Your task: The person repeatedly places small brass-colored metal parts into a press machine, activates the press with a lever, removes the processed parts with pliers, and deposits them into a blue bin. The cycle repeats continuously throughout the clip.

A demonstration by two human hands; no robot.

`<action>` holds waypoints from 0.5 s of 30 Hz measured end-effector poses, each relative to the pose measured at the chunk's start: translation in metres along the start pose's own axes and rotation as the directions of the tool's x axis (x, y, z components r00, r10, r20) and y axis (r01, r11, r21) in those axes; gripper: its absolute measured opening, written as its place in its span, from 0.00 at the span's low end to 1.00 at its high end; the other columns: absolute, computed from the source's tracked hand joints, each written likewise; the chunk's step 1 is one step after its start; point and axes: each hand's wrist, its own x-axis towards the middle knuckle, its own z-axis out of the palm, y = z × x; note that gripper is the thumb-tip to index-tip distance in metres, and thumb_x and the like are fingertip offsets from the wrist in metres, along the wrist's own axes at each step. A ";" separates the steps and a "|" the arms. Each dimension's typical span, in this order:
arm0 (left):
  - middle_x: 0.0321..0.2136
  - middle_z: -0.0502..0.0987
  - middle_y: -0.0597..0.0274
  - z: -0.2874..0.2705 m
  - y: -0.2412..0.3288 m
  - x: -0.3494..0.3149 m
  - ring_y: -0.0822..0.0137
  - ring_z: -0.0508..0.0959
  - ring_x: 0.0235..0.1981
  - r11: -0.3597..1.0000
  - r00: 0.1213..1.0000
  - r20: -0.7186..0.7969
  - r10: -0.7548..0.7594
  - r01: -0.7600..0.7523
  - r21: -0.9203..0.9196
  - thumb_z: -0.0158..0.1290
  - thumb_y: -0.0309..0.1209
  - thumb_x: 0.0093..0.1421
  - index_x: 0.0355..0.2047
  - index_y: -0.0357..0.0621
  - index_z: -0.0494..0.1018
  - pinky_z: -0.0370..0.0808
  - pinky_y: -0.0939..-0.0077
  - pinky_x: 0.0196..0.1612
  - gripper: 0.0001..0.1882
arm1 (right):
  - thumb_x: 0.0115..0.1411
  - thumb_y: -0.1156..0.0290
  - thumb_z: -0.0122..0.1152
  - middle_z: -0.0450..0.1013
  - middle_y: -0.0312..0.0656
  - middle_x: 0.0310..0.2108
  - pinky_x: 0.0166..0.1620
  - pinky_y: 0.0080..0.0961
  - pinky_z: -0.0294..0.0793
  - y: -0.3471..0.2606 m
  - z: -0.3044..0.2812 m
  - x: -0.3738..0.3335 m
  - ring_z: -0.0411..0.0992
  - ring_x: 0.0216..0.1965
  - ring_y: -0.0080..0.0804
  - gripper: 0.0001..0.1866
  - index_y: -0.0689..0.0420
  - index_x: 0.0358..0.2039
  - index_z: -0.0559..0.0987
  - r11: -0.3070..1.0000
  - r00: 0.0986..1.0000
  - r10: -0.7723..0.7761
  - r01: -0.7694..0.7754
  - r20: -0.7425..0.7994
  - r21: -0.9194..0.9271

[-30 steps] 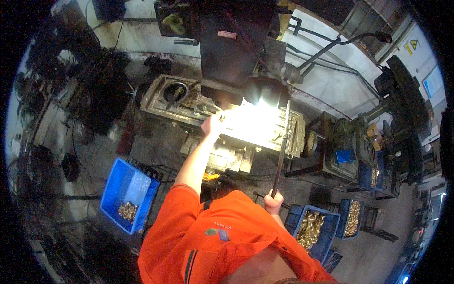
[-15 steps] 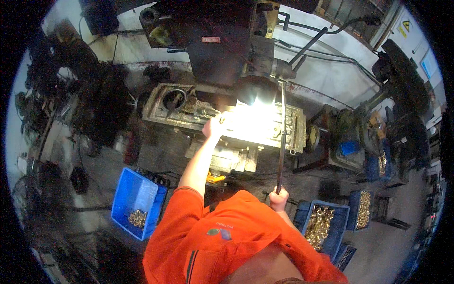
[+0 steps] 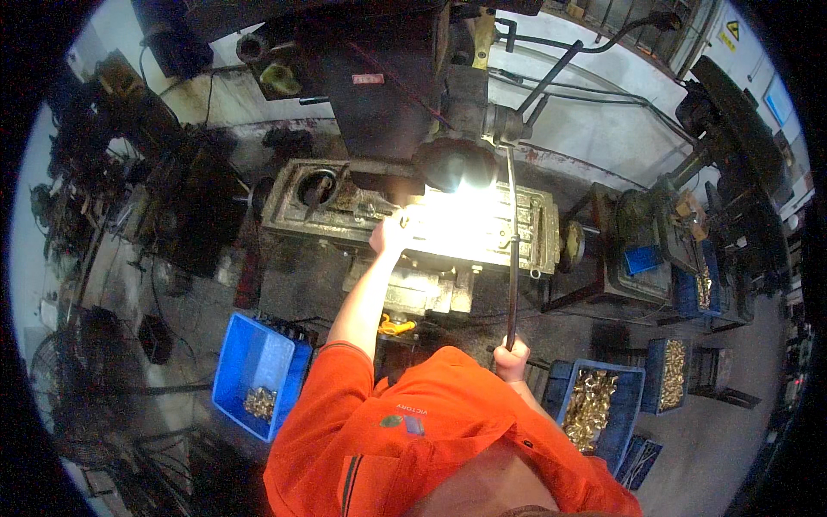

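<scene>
My right hand (image 3: 511, 358) is wrapped around the lower end of a long dark lever (image 3: 513, 284). The lever runs up to the head of a machine (image 3: 461, 108). My left hand (image 3: 390, 233) reaches to the front of the machine's metal table (image 3: 289, 211), its fingers closed at the edge of a bright lamp glare. A small yellowish piece shows at those fingertips, but the glare washes out its shape. Under the machine head, the lit middle of the table is too bright to make out.
A blue bin (image 3: 226, 362) with a few brass parts (image 3: 260, 401) stands at left. At right, a blue crate (image 3: 633, 422) holds many brass parts (image 3: 590, 405), beside another filled crate (image 3: 670, 379). Yellow-handled tool (image 3: 396, 325) lies below the table. Another machine (image 3: 633, 233) stands farther right.
The whole view has shifted slightly. My left hand stays at the table, and my right hand keeps its grip on the lever, with no clear lever movement.
</scene>
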 end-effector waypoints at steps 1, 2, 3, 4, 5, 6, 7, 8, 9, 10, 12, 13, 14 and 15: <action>0.28 0.77 0.55 0.000 -0.001 0.001 0.54 0.77 0.32 1.000 1.000 -0.002 0.013 -0.013 -0.008 0.51 0.57 0.46 0.31 0.53 0.75 0.73 0.62 0.34 0.23 | 0.39 0.73 0.53 0.58 0.31 0.11 0.18 0.22 0.57 0.006 -0.001 0.001 0.55 0.14 0.19 0.07 0.55 0.13 0.64 1.000 1.000 -0.014 0.014 0.006 -0.021; 0.28 0.77 0.55 0.000 -0.001 0.000 0.54 0.77 0.32 1.000 1.000 -0.003 0.026 -0.026 -0.016 0.51 0.57 0.46 0.30 0.53 0.75 0.73 0.62 0.34 0.23 | 0.39 0.73 0.53 0.58 0.31 0.11 0.18 0.22 0.57 0.005 -0.001 0.001 0.55 0.14 0.19 0.07 0.55 0.14 0.64 0.999 1.000 -0.026 0.027 0.011 -0.042; 0.28 0.77 0.54 0.000 0.000 0.000 0.54 0.77 0.32 0.999 0.999 -0.004 0.039 -0.039 -0.024 0.51 0.57 0.46 0.30 0.52 0.75 0.73 0.62 0.34 0.23 | 0.39 0.73 0.53 0.58 0.31 0.11 0.18 0.22 0.57 0.003 -0.001 0.001 0.55 0.14 0.19 0.07 0.55 0.14 0.64 0.999 1.000 -0.028 0.028 0.011 -0.045; 0.27 0.77 0.54 0.000 0.000 -0.001 0.55 0.78 0.32 0.999 0.999 -0.016 0.044 -0.044 -0.024 0.51 0.58 0.45 0.30 0.51 0.75 0.74 0.63 0.34 0.24 | 0.39 0.73 0.53 0.57 0.31 0.10 0.18 0.22 0.57 0.000 -0.001 0.000 0.55 0.14 0.19 0.07 0.55 0.13 0.64 0.998 1.000 -0.029 0.030 0.010 -0.047; 0.27 0.77 0.54 -0.003 0.002 -0.004 0.55 0.78 0.32 0.998 0.998 -0.028 0.047 -0.048 -0.027 0.52 0.58 0.45 0.29 0.50 0.75 0.74 0.63 0.34 0.25 | 0.39 0.73 0.53 0.57 0.31 0.10 0.18 0.22 0.57 -0.003 -0.001 0.000 0.55 0.14 0.20 0.07 0.55 0.13 0.64 0.998 0.999 -0.032 0.033 0.011 -0.051; 0.27 0.77 0.54 -0.005 0.004 -0.005 0.55 0.78 0.32 0.998 0.998 -0.041 0.051 -0.052 -0.029 0.52 0.58 0.45 0.28 0.50 0.76 0.74 0.63 0.34 0.25 | 0.39 0.73 0.53 0.57 0.31 0.10 0.18 0.23 0.58 -0.003 -0.001 0.001 0.55 0.14 0.20 0.07 0.56 0.13 0.64 0.996 0.999 -0.054 0.054 0.001 -0.074; 0.27 0.78 0.54 -0.005 0.005 -0.004 0.56 0.78 0.31 1.000 0.999 -0.030 0.026 -0.026 -0.009 0.52 0.58 0.45 0.28 0.49 0.76 0.74 0.64 0.33 0.26 | 0.39 0.73 0.53 0.57 0.31 0.11 0.18 0.23 0.58 -0.002 -0.001 0.001 0.55 0.14 0.20 0.07 0.56 0.13 0.64 0.992 0.997 -0.076 0.075 -0.008 -0.098; 0.27 0.78 0.54 -0.005 0.005 -0.003 0.56 0.78 0.31 1.000 1.000 -0.021 -0.002 0.002 0.012 0.52 0.59 0.45 0.28 0.48 0.76 0.74 0.64 0.33 0.26 | 0.39 0.73 0.53 0.58 0.31 0.11 0.18 0.23 0.58 -0.002 -0.001 0.001 0.55 0.14 0.20 0.07 0.56 0.13 0.64 0.988 0.995 -0.098 0.095 -0.015 -0.120; 0.27 0.78 0.55 -0.006 0.005 -0.003 0.57 0.78 0.31 0.999 0.999 -0.013 -0.029 0.030 0.033 0.52 0.59 0.45 0.27 0.47 0.76 0.74 0.64 0.32 0.26 | 0.39 0.73 0.53 0.58 0.31 0.11 0.18 0.23 0.58 -0.004 0.000 0.001 0.55 0.14 0.20 0.07 0.56 0.13 0.64 0.990 0.996 -0.086 0.084 -0.014 -0.111; 0.27 0.78 0.55 -0.006 0.004 -0.003 0.57 0.78 0.31 0.999 0.999 -0.022 -0.026 0.027 0.031 0.52 0.59 0.44 0.27 0.47 0.76 0.74 0.65 0.32 0.26 | 0.39 0.73 0.53 0.58 0.32 0.10 0.18 0.23 0.58 -0.007 0.001 0.000 0.55 0.14 0.21 0.07 0.56 0.13 0.64 0.992 0.997 -0.074 0.072 -0.014 -0.102; 0.26 0.78 0.55 -0.005 0.004 -0.004 0.58 0.79 0.30 1.000 0.999 -0.036 -0.016 0.017 0.026 0.52 0.59 0.44 0.27 0.47 0.76 0.74 0.65 0.31 0.27 | 0.39 0.73 0.52 0.58 0.32 0.10 0.18 0.23 0.58 -0.008 0.001 0.000 0.56 0.14 0.21 0.07 0.56 0.13 0.64 0.992 0.998 -0.064 0.061 -0.021 -0.110; 0.26 0.78 0.55 -0.005 0.004 -0.004 0.57 0.79 0.30 1.000 0.999 -0.033 -0.014 0.014 0.022 0.53 0.59 0.44 0.27 0.47 0.76 0.74 0.65 0.31 0.27 | 0.39 0.73 0.52 0.58 0.33 0.10 0.18 0.23 0.58 -0.007 0.001 0.000 0.56 0.13 0.21 0.07 0.56 0.13 0.64 0.990 0.997 -0.067 0.063 -0.027 -0.126; 0.26 0.78 0.55 -0.005 0.004 -0.003 0.57 0.79 0.30 1.000 0.999 -0.030 -0.013 0.013 0.018 0.53 0.59 0.44 0.27 0.47 0.76 0.74 0.65 0.32 0.27 | 0.39 0.73 0.52 0.58 0.33 0.10 0.18 0.24 0.58 -0.008 0.001 0.000 0.56 0.13 0.22 0.07 0.56 0.13 0.64 0.988 0.997 -0.069 0.064 -0.031 -0.142; 0.26 0.78 0.55 -0.005 0.003 -0.003 0.57 0.79 0.30 1.000 1.000 -0.026 -0.012 0.012 0.013 0.53 0.59 0.44 0.27 0.47 0.76 0.74 0.65 0.32 0.27 | 0.39 0.73 0.52 0.58 0.34 0.10 0.18 0.24 0.58 -0.009 0.001 0.000 0.56 0.13 0.22 0.07 0.57 0.13 0.64 0.986 0.997 -0.076 0.071 -0.026 -0.153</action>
